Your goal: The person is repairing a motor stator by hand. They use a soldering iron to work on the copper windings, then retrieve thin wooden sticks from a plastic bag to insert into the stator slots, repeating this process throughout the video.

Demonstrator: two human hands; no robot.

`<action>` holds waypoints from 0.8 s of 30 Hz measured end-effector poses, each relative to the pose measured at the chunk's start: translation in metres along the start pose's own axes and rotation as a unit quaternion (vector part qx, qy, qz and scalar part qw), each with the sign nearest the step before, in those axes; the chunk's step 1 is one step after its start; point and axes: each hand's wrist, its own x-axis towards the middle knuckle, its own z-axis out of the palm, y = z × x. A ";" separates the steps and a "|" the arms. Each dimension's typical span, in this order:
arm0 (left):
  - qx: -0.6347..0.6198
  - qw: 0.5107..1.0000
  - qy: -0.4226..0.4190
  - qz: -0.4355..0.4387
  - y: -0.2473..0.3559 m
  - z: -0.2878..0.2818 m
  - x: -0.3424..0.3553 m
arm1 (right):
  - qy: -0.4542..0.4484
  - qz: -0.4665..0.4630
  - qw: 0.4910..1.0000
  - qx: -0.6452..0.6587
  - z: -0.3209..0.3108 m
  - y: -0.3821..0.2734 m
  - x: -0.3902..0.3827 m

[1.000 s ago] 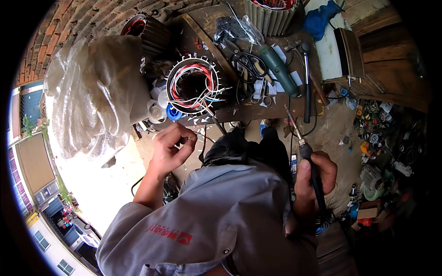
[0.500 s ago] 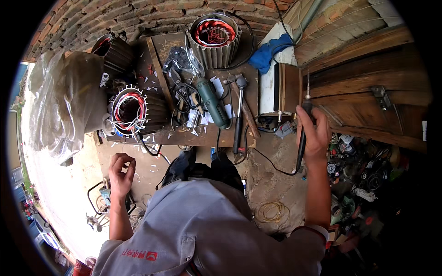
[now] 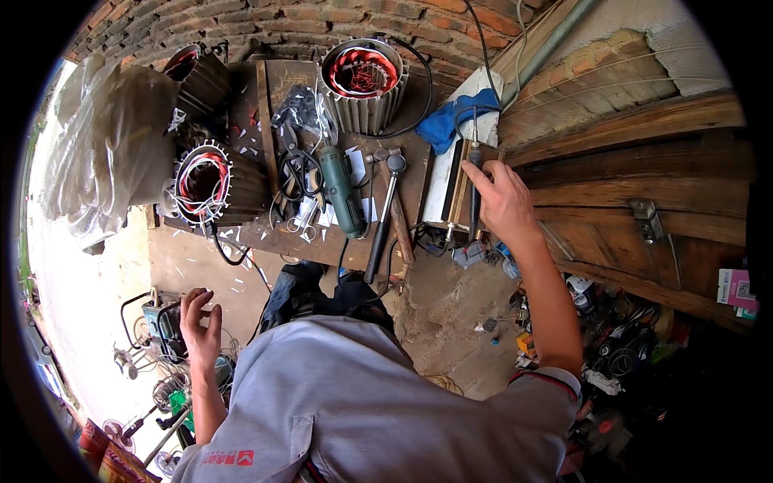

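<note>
My right hand [image 3: 501, 197] grips the dark handle of a soldering iron [image 3: 474, 150], its metal tip pointing away from me, over a brown-and-black box [image 3: 459, 193] on a white board [image 3: 440, 179] beside a blue cloth [image 3: 431, 129]. My left hand [image 3: 201, 322] hangs below the bench edge, fingers loosely bent and apart, with nothing visible in it. On the bench [image 3: 274, 241] stand a finned motor housing [image 3: 245, 189] with red and white winding wires and another [image 3: 362, 109] farther back. A green power tool [image 3: 342, 193], scissors [image 3: 307, 229] and two hammers [image 3: 392, 181] lie between them.
A large clear plastic sheet [image 3: 109, 145] bulges at the left, near a third housing [image 3: 197, 84]. A brick wall [image 3: 435, 24] backs the bench. A wooden door [image 3: 620, 201] stands at the right, with piled parts [image 3: 608, 354] below and equipment [image 3: 157, 322] at lower left.
My right hand has carried the soldering iron up and rightward from beside my body onto the box. My left hand has dropped away from the wound housing. The view has shifted.
</note>
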 end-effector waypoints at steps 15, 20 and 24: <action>-0.014 0.999 -0.024 0.016 0.051 0.029 -0.008 | -0.248 0.247 0.879 0.323 -0.012 0.078 0.064; -0.023 0.999 -0.021 0.015 0.052 0.035 -0.011 | -0.270 0.262 0.864 0.334 -0.013 0.090 0.072; -0.020 0.999 -0.035 -0.016 0.049 0.039 -0.019 | -0.258 0.276 0.841 0.388 -0.011 0.089 0.067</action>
